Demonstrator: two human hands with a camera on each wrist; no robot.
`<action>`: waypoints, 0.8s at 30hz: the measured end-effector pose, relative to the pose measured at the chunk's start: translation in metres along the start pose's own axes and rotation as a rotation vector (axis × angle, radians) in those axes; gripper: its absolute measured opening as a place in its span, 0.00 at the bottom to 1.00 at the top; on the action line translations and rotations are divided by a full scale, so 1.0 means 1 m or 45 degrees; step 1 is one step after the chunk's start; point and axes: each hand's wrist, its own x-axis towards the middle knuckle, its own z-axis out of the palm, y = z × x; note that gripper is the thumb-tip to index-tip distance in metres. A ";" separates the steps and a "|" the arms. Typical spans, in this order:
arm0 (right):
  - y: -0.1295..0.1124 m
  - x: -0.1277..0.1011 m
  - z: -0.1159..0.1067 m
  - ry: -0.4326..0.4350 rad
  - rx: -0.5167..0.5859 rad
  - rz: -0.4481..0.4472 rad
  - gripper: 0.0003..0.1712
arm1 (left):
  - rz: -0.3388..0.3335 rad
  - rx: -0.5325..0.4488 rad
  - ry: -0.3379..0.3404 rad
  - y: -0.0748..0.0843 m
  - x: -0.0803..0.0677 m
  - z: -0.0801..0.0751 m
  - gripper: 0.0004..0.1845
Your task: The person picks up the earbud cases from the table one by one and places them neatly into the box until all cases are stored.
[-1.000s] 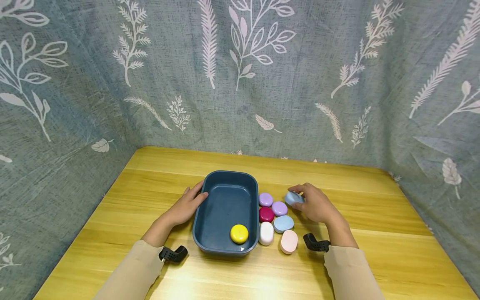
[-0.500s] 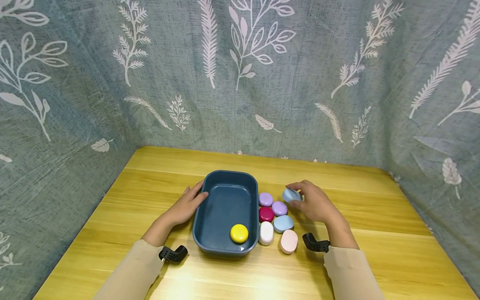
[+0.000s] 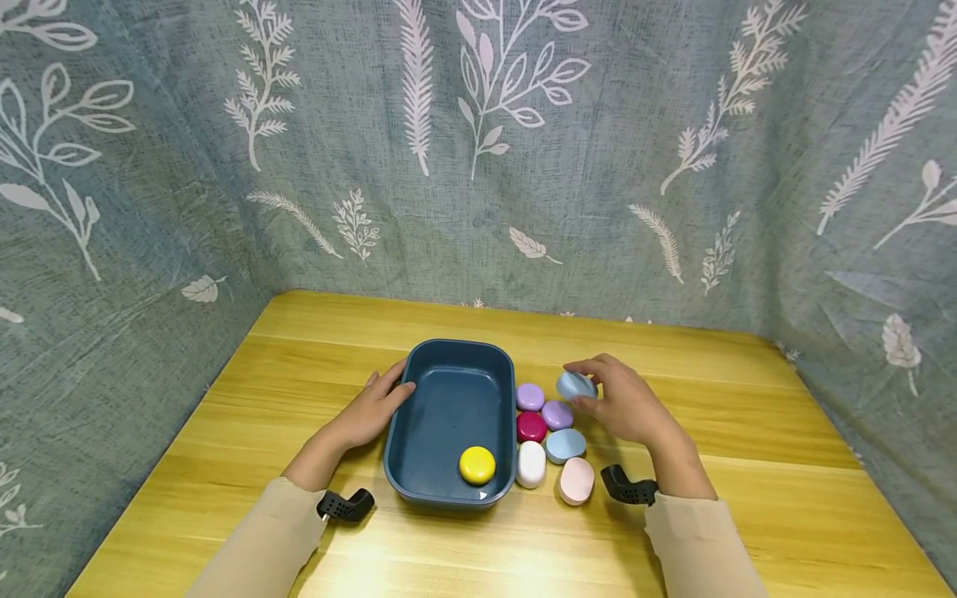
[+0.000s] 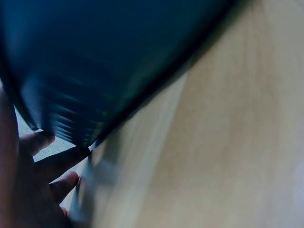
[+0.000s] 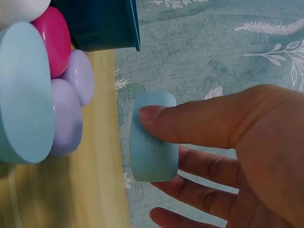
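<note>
My right hand [image 3: 626, 400] pinches a smooth light blue oval block [image 5: 154, 160] between thumb and fingers. It holds the block raised beside the lilac pieces. My left hand [image 3: 366, 417] rests against the left side of a dark blue rectangular bin [image 3: 452, 407], its thumb over the rim and its straight fingers along the outer wall. Inside the bin, near its front right corner, sits a round yellow piece [image 3: 477, 465].
Right of the bin are two lilac pieces [image 3: 530, 397], a crimson round piece [image 3: 532, 428], a white block [image 3: 532, 465], another light blue oval block [image 3: 566, 446] and a pale pink block [image 3: 576, 482]. A leaf-patterned cloth [image 3: 449, 249] surrounds the wooden table [image 3: 710, 432].
My right hand has moved a little left and away from me with the light blue block. The left hand and the bin have stayed in place.
</note>
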 end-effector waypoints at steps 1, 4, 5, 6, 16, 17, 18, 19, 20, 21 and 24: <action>-0.001 0.000 0.000 0.003 -0.001 -0.004 0.27 | 0.003 0.001 0.000 0.000 0.000 0.000 0.31; -0.005 -0.001 0.000 0.013 -0.003 -0.017 0.27 | 0.002 0.000 -0.001 0.000 0.000 0.000 0.31; -0.006 -0.002 0.000 0.017 -0.004 -0.020 0.27 | -0.001 -0.001 -0.001 0.000 0.000 0.000 0.31; -0.006 -0.002 -0.001 0.020 -0.005 -0.024 0.27 | -0.004 -0.001 -0.001 0.000 -0.001 0.000 0.31; -0.012 -0.004 -0.001 0.045 -0.005 -0.045 0.26 | 0.016 0.013 0.014 -0.002 -0.001 0.001 0.31; -0.013 -0.005 0.000 0.049 -0.003 -0.052 0.26 | 0.027 0.018 0.019 -0.003 -0.001 0.001 0.31; -0.015 -0.005 0.000 0.054 -0.003 -0.059 0.26 | 0.037 0.024 0.023 -0.003 0.000 0.002 0.31; -0.016 -0.005 0.000 0.058 -0.003 -0.066 0.27 | 0.046 0.032 0.027 -0.003 0.000 0.002 0.31; -0.017 -0.005 0.001 0.063 -0.004 -0.072 0.27 | 0.053 0.038 0.031 -0.004 0.000 0.002 0.31; -0.018 -0.006 0.001 0.065 -0.005 -0.077 0.27 | 0.056 0.040 0.031 -0.004 0.000 0.003 0.31; -0.022 -0.007 0.002 0.073 -0.007 -0.092 0.27 | 0.061 0.039 0.033 -0.005 -0.001 0.003 0.31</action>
